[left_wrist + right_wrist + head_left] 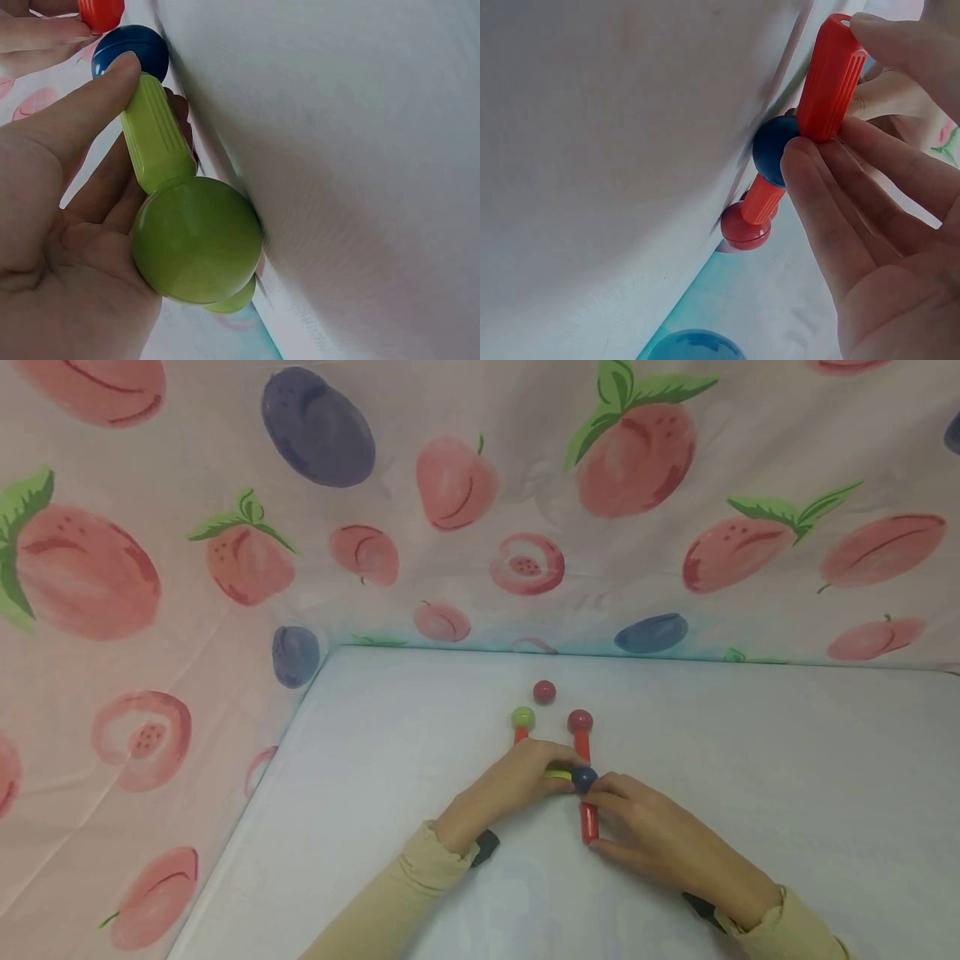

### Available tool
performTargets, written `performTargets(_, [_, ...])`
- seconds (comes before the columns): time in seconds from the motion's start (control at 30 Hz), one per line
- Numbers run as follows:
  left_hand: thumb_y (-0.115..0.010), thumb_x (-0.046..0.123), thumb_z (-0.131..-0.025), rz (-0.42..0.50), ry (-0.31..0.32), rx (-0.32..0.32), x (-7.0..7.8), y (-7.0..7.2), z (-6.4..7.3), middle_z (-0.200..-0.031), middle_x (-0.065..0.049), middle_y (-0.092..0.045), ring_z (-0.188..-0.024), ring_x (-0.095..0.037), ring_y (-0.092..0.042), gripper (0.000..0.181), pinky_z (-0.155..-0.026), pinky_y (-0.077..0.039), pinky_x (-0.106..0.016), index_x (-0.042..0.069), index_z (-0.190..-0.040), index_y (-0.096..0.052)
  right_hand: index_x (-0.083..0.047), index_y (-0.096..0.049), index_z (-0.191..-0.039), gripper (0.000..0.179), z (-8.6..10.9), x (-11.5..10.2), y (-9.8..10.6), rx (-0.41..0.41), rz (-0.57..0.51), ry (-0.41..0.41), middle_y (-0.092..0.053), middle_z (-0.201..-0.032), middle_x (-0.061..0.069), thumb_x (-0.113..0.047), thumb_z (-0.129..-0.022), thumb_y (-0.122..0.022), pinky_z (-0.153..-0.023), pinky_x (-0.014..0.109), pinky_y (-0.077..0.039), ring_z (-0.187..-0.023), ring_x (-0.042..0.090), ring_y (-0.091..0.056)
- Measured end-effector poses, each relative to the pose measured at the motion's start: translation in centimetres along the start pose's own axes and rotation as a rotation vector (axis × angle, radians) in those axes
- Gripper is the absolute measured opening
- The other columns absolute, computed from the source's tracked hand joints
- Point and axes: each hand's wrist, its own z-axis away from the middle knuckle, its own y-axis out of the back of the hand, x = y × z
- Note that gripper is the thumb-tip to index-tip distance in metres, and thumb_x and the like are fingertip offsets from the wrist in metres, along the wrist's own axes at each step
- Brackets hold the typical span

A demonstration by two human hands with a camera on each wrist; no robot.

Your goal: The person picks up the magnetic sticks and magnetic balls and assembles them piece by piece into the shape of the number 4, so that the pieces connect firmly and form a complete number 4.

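A dark blue ball (584, 779) sits between both hands, joined to a yellow-green rod (159, 135) and to a red rod (582, 746) topped by a red ball (580, 721). My left hand (528, 772) pinches the yellow-green rod, its thumb tip reaching the blue ball. Another red rod (831, 79) is held lengthwise between the thumb and fingers of my right hand (648, 827); its inner end is at the blue ball, and whether it is seated there cannot be told. At the yellow-green rod's other end is a large green ball (197, 240).
A lime ball (522, 718) on a red rod stands behind my left hand, which partly covers it. One loose red ball (544, 692) lies farther back on the white table (375, 735). Fruit-printed cloth (450, 568) borders the table's back and left.
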Motion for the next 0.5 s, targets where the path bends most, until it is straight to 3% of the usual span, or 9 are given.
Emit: performTargets(0.5, [-0.075, 0.016, -0.088, -0.015, -0.015, 0.007, -0.02, 0.1, 0.11, -0.107, 0.011, -0.073, -0.099, -0.002, -0.063, 0.028, -0.094, -0.047, -0.013, 0.018, -0.117, -0.072, -0.008, -0.071, -0.111, 0.043, -0.3, -0.21, -0.02, 0.004, 0.048, -0.011, -0.063, -0.108, -0.001, -0.02, -0.073, -0.088, -0.085, 0.031, -0.058, -0.098, 0.01, -0.062])
